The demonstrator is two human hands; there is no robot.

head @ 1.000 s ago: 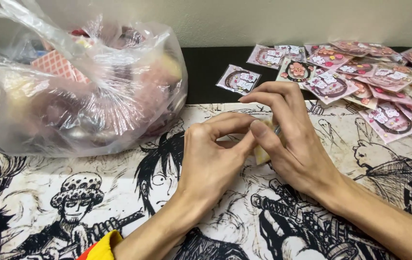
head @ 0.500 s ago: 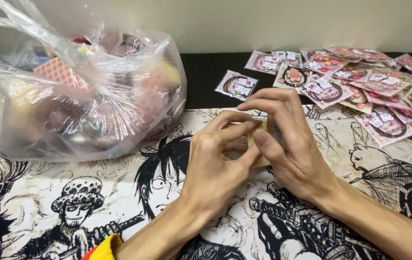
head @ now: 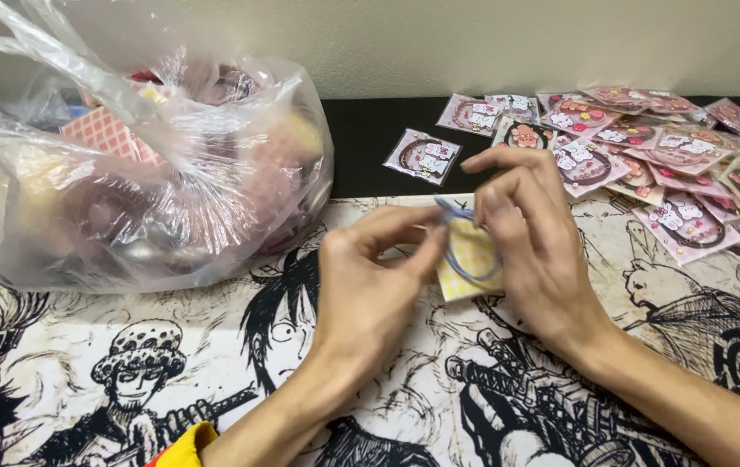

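Left hand (head: 370, 285) and right hand (head: 530, 246) both pinched shut on yellow card (head: 467, 259) with blue hair tie (head: 465, 233) (looped round it), right of clear plastic bag (head: 128, 164), packets (head: 647, 156) spread beyond, printed mat (head: 85, 346) underneath

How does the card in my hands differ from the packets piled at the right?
The yellow card is held between the left hand and right hand; the pink packets lie loose on the table. The card is pale yellow with a blue band around it; the packets are pinkish and carry dark bands. Both are small, flat cards with hair bands.
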